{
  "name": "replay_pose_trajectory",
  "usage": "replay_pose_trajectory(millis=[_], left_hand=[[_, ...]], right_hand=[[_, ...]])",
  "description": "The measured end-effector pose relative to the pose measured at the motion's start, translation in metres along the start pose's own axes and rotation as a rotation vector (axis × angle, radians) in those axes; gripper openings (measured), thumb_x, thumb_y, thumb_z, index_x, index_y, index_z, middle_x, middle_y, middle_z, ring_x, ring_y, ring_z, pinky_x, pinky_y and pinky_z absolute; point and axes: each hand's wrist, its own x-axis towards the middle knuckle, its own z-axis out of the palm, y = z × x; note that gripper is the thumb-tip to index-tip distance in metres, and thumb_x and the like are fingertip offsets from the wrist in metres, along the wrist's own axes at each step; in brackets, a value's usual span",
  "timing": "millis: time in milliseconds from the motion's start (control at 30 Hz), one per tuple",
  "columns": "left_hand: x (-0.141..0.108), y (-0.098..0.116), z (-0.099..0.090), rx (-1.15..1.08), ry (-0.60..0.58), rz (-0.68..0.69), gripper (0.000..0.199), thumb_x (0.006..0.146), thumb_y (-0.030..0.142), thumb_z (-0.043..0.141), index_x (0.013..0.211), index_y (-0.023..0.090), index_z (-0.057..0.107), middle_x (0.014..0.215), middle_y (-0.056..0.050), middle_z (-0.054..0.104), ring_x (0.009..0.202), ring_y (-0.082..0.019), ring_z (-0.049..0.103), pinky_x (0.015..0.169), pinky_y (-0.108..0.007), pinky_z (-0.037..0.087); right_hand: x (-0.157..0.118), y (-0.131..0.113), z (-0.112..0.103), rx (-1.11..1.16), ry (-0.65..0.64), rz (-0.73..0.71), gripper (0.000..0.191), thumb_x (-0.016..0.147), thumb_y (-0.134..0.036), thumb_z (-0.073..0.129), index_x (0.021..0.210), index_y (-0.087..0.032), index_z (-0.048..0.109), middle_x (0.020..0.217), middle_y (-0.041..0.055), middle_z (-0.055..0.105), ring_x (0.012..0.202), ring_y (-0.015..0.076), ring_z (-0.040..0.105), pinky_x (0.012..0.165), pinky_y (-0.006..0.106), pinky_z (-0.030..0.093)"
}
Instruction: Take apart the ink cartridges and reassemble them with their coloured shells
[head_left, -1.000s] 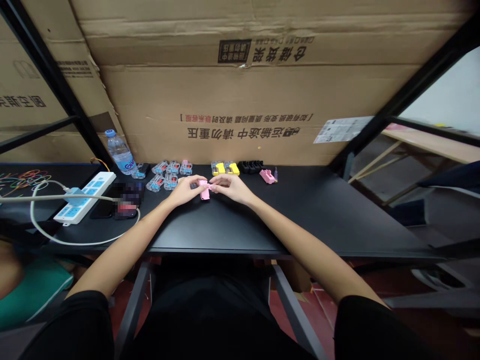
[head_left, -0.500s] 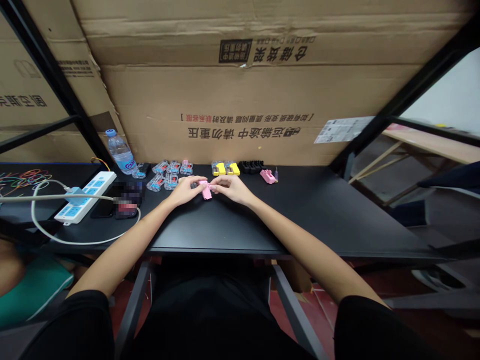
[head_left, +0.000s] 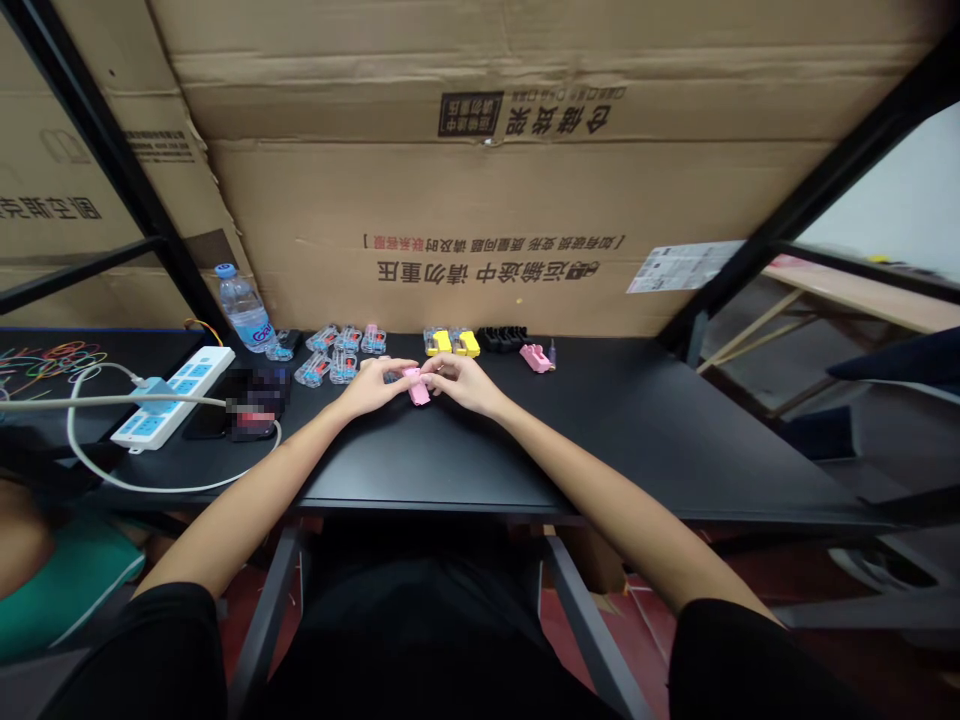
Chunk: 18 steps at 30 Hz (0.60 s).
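Observation:
A small pink plastic piece is held just above the black table, between both sets of fingertips. My left hand pinches it from the left, thumb toward me. From the right, my right hand grips its upper part with thumb and fingers; whether a smaller part is in that pinch is hidden. Beyond the hands lie several clear plastic cases with blue and red parts and two clear-and-yellow cases. Another pink plastic piece rests to the right, beside a small purple item.
A row of black plastic parts stands near the cardboard wall. On the left are a water bottle, a white power strip, cables and dark devices. Part of another person in green shows at lower left.
The pink piece has shifted slightly right, and my hands have come a little closer together around it. The whole view has tipped slightly.

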Motion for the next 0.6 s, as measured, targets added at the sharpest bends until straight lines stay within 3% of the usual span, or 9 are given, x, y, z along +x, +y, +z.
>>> replay_pose_trajectory(millis=[167,300,433,600], left_hand=[[-0.001,-0.001,-0.001,-0.021,-0.016,0.020,0.046,0.092,0.049,0.081,0.129,0.021,0.082,0.129,-0.012,0.082,0.115,-0.030,0.077,0.111,-0.049,0.057],[-0.001,-0.003,-0.002,-0.057,-0.038,0.036,0.053,0.088,0.049,0.085,0.133,0.021,0.080,0.131,-0.012,0.081,0.117,-0.030,0.077,0.113,-0.051,0.055],[-0.001,-0.002,-0.003,-0.042,-0.045,0.039,0.052,0.088,0.049,0.085,0.133,0.022,0.080,0.130,-0.011,0.082,0.116,-0.030,0.077,0.112,-0.052,0.055],[-0.001,0.000,-0.003,-0.006,-0.056,0.052,0.050,0.088,0.046,0.085,0.132,0.022,0.080,0.130,-0.011,0.082,0.116,-0.030,0.077,0.113,-0.051,0.054]], right_hand=[[-0.001,0.004,0.002,0.047,-0.007,0.006,0.047,0.087,-0.057,0.085,0.110,-0.024,0.061,0.090,0.0022,0.073,0.080,0.0203,0.073,0.069,0.036,0.065],[-0.002,0.003,0.003,-0.009,-0.039,-0.042,0.046,0.092,-0.057,0.081,0.118,-0.023,0.061,0.093,0.0042,0.075,0.083,0.0213,0.074,0.078,0.039,0.065],[-0.003,-0.003,0.004,-0.061,-0.027,-0.072,0.044,0.092,-0.056,0.081,0.117,-0.023,0.063,0.094,0.0048,0.076,0.087,0.0226,0.076,0.086,0.042,0.063],[-0.004,-0.008,0.008,-0.069,-0.017,-0.061,0.041,0.092,-0.057,0.080,0.111,-0.025,0.063,0.090,0.0040,0.075,0.083,0.0223,0.074,0.082,0.041,0.062]])
